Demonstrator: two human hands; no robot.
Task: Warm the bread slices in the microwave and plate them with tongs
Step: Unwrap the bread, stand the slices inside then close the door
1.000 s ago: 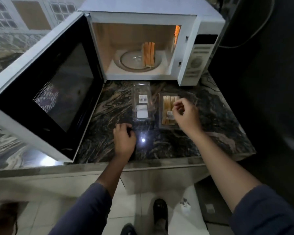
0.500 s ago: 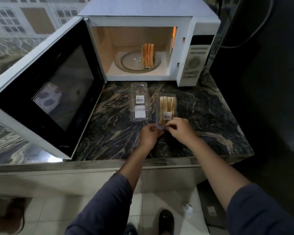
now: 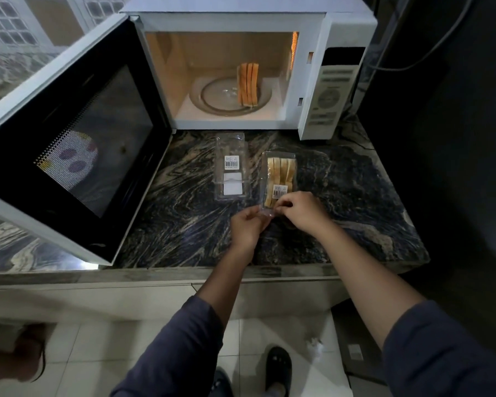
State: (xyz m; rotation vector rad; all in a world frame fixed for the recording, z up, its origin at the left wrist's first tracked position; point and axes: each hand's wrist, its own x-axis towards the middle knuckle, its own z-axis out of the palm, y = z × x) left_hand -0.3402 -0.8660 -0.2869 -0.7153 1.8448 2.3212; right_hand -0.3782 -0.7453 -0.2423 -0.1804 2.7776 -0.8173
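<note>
A white microwave [image 3: 335, 90] stands at the back of the dark marble counter [image 3: 184, 224] with its door [image 3: 78, 144] swung wide open to the left. Inside, several bread slices [image 3: 248, 84] stand on edge on the glass turntable [image 3: 221, 96]. In front of it lies a clear plastic pack of bread slices [image 3: 281, 176]. My left hand [image 3: 248, 227] and my right hand [image 3: 298, 212] both pinch the near end of that pack. No tongs or plate are in view.
An empty clear plastic pack [image 3: 231, 167] with a barcode label lies left of the full one. The open door overhangs the counter's left part. A dark wall stands on the right, with a cable [image 3: 430, 53] behind the microwave. My feet show on the tiled floor.
My left hand moved right from the bare counter to the bread pack. My right hand slid from the pack's top down to its near end. Both now pinch it.
</note>
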